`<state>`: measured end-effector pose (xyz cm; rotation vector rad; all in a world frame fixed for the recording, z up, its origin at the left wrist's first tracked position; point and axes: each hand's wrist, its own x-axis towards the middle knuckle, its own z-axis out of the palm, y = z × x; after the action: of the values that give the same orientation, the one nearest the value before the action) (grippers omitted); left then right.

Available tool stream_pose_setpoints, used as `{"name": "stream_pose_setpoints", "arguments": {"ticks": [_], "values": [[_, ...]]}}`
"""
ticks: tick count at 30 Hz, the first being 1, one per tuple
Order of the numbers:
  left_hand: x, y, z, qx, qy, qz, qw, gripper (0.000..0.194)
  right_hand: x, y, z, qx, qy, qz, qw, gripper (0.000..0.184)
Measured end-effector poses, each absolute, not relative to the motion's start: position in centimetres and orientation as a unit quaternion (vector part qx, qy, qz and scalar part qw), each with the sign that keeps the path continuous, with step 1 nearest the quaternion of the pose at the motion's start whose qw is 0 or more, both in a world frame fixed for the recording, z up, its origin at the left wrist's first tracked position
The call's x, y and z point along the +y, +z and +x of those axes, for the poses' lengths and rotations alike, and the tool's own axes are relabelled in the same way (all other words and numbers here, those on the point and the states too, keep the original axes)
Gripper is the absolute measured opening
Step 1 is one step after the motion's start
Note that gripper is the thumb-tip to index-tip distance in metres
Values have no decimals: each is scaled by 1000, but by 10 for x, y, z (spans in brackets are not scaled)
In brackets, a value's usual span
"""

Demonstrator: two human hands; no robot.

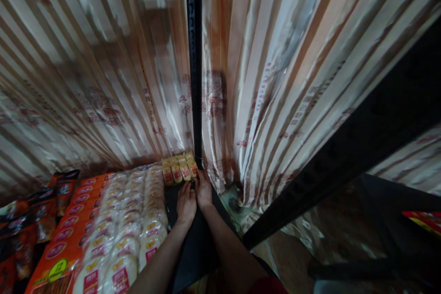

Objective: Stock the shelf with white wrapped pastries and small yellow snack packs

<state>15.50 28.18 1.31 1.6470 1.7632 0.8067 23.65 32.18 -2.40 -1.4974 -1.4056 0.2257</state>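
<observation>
Both arms reach forward over a dark shelf (193,252) toward its back corner. There, small yellow wrapped packets (177,170) with red labels stand in short rows against the curtain. My left hand (186,203) is just in front of these packets, its fingers bent and held together. Beside it, my right hand (204,189) has its fingertips at the right end of the packets, by the black upright post (196,101). The two hands almost meet. Their fingertips are dim and partly hidden, so what they pinch cannot be made out.
Left of my arms lie rows of clear-wrapped round white cakes (120,248), then orange packs (65,229) and dark orange-printed bags (37,216). Pleated printed curtain sheeting (103,78) hangs behind. A thick black slanted beam (330,147) crosses the right side above the tiled floor (285,257).
</observation>
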Motion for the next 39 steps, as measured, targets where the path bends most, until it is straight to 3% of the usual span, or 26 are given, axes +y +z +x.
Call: {"name": "stream_pose_setpoints", "arguments": {"ticks": [9, 18, 29, 39], "values": [[280, 11, 154, 659, 304, 631, 275, 43, 319, -22, 236, -590, 86, -647, 476, 35], [290, 24, 151, 617, 296, 722, 101, 45, 315, -15, 237, -589, 74, -662, 457, 35], [296, 6, 154, 633, 294, 709, 97, 46, 316, -16, 236, -601, 90, -660, 443, 40], [292, 3, 152, 623, 281, 723, 95, 45, 313, -15, 235, -584, 96, -648, 480, 38]]}}
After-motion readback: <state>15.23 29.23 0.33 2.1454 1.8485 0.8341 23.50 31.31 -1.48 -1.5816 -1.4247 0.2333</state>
